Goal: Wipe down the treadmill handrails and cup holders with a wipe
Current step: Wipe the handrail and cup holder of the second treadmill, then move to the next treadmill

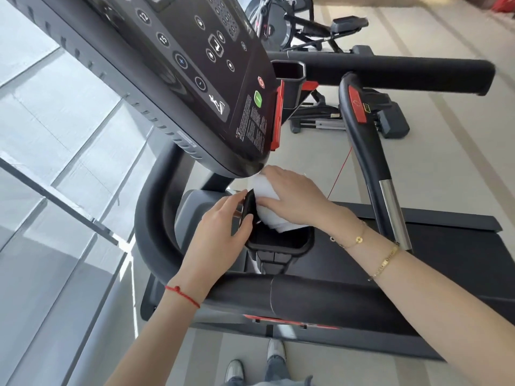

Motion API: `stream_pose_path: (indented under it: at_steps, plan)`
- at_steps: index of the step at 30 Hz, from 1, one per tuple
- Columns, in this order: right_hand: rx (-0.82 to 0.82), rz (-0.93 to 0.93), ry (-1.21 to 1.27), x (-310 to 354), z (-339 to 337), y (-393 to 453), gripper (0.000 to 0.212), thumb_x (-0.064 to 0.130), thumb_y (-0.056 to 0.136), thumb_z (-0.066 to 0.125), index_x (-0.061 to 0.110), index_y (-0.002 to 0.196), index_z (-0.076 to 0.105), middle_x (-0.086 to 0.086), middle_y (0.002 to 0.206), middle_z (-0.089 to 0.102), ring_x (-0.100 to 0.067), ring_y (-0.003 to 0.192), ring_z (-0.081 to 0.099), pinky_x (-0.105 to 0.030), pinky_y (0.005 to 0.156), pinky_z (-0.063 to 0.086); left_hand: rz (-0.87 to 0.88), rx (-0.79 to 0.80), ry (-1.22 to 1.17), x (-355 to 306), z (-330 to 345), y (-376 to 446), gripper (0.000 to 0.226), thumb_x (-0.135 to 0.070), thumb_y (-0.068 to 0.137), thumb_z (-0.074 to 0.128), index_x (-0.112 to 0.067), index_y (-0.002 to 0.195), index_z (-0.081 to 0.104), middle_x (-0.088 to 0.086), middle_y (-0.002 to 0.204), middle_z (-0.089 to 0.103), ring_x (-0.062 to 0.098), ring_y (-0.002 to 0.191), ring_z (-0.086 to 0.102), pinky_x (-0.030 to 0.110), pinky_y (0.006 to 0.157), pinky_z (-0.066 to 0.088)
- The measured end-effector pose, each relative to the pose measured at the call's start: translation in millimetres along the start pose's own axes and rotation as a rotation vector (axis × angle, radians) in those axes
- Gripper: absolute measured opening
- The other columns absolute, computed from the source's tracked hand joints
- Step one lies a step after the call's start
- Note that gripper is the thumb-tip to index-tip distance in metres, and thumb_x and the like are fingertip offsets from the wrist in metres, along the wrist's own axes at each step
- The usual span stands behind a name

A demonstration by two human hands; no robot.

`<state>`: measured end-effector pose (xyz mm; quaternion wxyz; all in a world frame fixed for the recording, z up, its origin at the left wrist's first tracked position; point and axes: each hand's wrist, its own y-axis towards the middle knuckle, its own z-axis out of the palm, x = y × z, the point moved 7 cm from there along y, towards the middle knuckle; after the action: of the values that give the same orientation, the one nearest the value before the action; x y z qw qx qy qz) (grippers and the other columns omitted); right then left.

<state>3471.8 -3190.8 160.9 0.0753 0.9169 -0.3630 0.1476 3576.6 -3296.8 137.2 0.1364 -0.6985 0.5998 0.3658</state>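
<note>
I judge I'm mid-task: my right hand presses the white wipe against the near cup holder, while my left hand grips its rim. The far cup holder and handrails may remain; I can't tell.

Glass wall, grey floor, perhaps an exercise bike, shoes

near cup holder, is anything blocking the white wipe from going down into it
Nothing visible does. The black near cup holder is open-topped and dark inside; the white wipe, pressed by the right hand, already hangs at its rim. The left hand grips the holder's left edge, beside the opening.
</note>
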Motion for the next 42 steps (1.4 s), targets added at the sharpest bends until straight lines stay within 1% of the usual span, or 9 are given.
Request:
stream_pose_path:
  at_steps: [7, 13, 17, 21, 27, 31, 34, 38, 42]
  plan:
    - [-0.217, 0.243, 0.206, -27, -1, -39, 0.048, 0.030, 0.093, 0.060, 0.009, 0.132, 0.039, -0.006, 0.128, 0.045, -0.024, 0.114, 0.044, -0.025, 0.080, 0.028, -0.006, -0.006, 0.012, -2, -3, -1, 0.046, -0.029, 0.093, 0.059, -0.024, 0.138, 0.052, -0.015, 0.107, 0.059, -0.007, 0.093, 0.055, 0.016, 0.088, 0.045]
    - [-0.140, 0.492, 0.410, -42, 7, -67, 0.060, 0.036, 0.093, 0.060, 0.001, 0.133, 0.030, -0.010, 0.130, 0.038, -0.017, 0.104, 0.037, -0.026, 0.084, 0.031, -0.002, -0.009, 0.021, -2, -2, -1, 0.046, -0.029, 0.093, 0.058, -0.022, 0.138, 0.053, -0.015, 0.108, 0.056, -0.002, 0.093, 0.052, 0.017, 0.089, 0.045]
    - [-0.144, 0.637, 0.493, -44, 13, -90, 0.068, 0.043, 0.092, 0.060, -0.001, 0.134, 0.031, -0.009, 0.125, 0.043, -0.017, 0.100, 0.041, -0.021, 0.064, 0.033, 0.014, 0.018, -0.016, -2, -2, 0, 0.047, -0.027, 0.094, 0.059, -0.020, 0.140, 0.050, -0.006, 0.126, 0.058, 0.000, 0.102, 0.053, 0.001, 0.088, 0.034]
    - [-0.216, 0.752, 0.554, -39, 5, -118, 0.064, 0.050, 0.089, 0.059, 0.006, 0.133, 0.043, -0.002, 0.120, 0.056, -0.019, 0.103, 0.053, -0.024, 0.068, 0.039, 0.080, 0.043, -0.073, -9, -11, -4, 0.045, -0.024, 0.094, 0.059, -0.019, 0.138, 0.052, -0.006, 0.126, 0.058, 0.014, 0.110, 0.058, 0.016, 0.090, 0.038]
    - [-0.499, 0.778, 0.494, 1, -26, -172, 0.054, 0.049, 0.087, 0.062, 0.022, 0.130, 0.043, 0.019, 0.103, 0.053, 0.002, 0.090, 0.051, -0.012, 0.066, 0.034, 0.273, 0.144, -0.086, -19, -33, -7, 0.038, -0.025, 0.095, 0.058, -0.020, 0.133, 0.058, -0.012, 0.116, 0.059, -0.004, 0.098, 0.050, -0.004, 0.085, 0.031]
    - [-0.608, 0.770, 0.420, 39, -28, -213, 0.051, 0.045, 0.088, 0.063, 0.025, 0.131, 0.043, 0.013, 0.122, 0.053, -0.007, 0.109, 0.050, -0.022, 0.078, 0.037, 0.404, 0.200, -0.106, -34, -41, -17, 0.036, -0.026, 0.096, 0.057, -0.022, 0.132, 0.059, -0.014, 0.116, 0.060, -0.005, 0.099, 0.053, -0.003, 0.085, 0.033]
    - [-0.678, 0.789, 0.389, 68, -20, -245, 0.051, 0.044, 0.089, 0.063, 0.026, 0.133, 0.042, 0.014, 0.127, 0.052, -0.004, 0.112, 0.049, -0.014, 0.081, 0.037, 0.487, 0.276, -0.156, -47, -40, -34, 0.036, -0.023, 0.096, 0.057, -0.021, 0.131, 0.059, -0.011, 0.119, 0.062, 0.001, 0.109, 0.056, -0.002, 0.092, 0.032]
    - [-0.731, 0.868, 0.370, 94, -4, -284, 0.048, 0.042, 0.090, 0.062, 0.025, 0.131, 0.044, 0.016, 0.125, 0.051, 0.003, 0.110, 0.045, -0.003, 0.084, 0.035, 0.577, 0.387, -0.218, -66, -31, -59, 0.034, -0.021, 0.095, 0.057, -0.021, 0.129, 0.061, -0.011, 0.118, 0.063, 0.005, 0.101, 0.061, 0.009, 0.080, 0.045]
    - [-0.757, 0.969, 0.327, 110, 10, -324, 0.045, 0.036, 0.093, 0.060, 0.021, 0.132, 0.045, 0.014, 0.127, 0.049, -0.002, 0.117, 0.044, 0.002, 0.087, 0.028, 0.674, 0.470, -0.228, -86, -15, -83, 0.032, -0.022, 0.096, 0.056, -0.021, 0.127, 0.062, -0.011, 0.117, 0.063, 0.008, 0.107, 0.060, 0.025, 0.090, 0.050]
